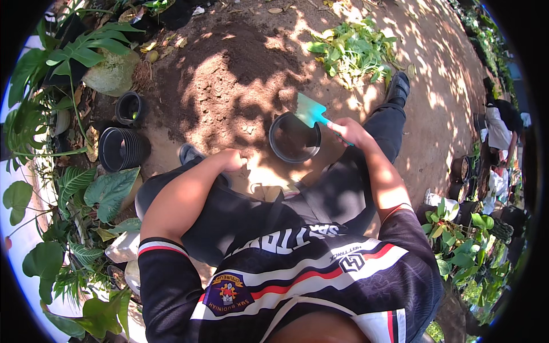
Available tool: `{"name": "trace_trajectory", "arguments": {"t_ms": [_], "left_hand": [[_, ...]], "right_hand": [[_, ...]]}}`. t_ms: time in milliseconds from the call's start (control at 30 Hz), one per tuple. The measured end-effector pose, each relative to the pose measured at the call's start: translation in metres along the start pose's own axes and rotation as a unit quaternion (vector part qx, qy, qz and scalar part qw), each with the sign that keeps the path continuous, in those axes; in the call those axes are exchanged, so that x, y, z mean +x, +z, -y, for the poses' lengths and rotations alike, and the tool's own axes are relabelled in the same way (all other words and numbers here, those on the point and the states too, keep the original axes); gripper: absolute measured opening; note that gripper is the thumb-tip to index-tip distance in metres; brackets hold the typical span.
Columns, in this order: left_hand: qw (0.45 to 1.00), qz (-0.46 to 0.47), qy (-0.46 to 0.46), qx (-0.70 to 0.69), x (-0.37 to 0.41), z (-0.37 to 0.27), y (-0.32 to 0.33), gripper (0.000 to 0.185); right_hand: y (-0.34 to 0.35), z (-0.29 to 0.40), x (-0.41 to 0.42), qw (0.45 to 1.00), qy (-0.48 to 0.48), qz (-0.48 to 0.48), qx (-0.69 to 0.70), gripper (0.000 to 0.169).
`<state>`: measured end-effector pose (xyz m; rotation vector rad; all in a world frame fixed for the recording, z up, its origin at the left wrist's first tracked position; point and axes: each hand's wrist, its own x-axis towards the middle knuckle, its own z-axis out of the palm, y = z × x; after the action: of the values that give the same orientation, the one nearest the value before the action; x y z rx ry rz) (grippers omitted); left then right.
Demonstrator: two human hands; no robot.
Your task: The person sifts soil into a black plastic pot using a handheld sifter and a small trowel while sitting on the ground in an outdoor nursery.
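Observation:
My right hand (349, 130) grips the handle of a turquoise hand trowel (309, 110). Its blade points up and left, over the upper right rim of a round black plastic pot (294, 159). Brown soil shows inside that pot, which sits on the ground between my legs. My left hand (231, 160) is curled into a fist by my left leg, left of the pot, with nothing visible in it. Beyond the pot spreads a heap of loose dark soil (210, 90), dappled with sunlight.
Stacked black pots (122, 149) and a smaller black pot (129, 107) stand at left, near a large stone (112, 73) and leafy plants (94, 43). Pulled greenery (358, 51) lies at upper right. Another person (502, 126) bends over at far right, by more pots (460, 169).

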<state>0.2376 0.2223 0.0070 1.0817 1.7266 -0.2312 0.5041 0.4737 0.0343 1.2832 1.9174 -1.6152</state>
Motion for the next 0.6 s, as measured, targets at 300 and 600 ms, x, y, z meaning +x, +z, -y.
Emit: {"name": "trace_trajectory", "arguments": {"t_ms": [300,600], "left_hand": [[0.946,-0.229,-0.041,-0.225,0.101,-0.02,0.034,0.042],[0.798,-0.237,-0.15,-0.534,0.135,-0.058,0.099,0.024]], "right_hand": [[0.003,-0.033,-0.01,1.0,-0.002,0.017,-0.009,0.031],[-0.003,-0.036,-0.014,1.0,-0.024,0.021,-0.004,0.035]]}}
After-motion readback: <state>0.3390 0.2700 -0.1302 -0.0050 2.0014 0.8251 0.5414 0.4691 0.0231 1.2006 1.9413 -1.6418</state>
